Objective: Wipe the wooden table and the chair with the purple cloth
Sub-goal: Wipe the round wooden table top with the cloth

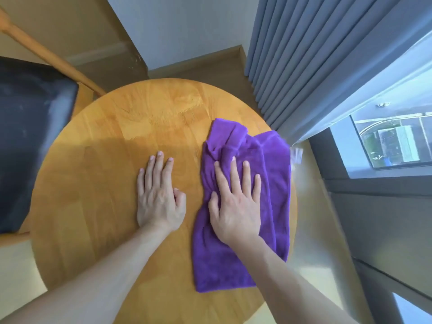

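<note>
You see a purple cloth on the honey-yellow wooden table, a black-cushioned chair, and grey-blue pleated curtains.

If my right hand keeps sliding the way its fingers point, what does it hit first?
The right hand would first meet the bunched folds of the purple cloth, then bare wooden table; nothing else seems to block it.
</note>
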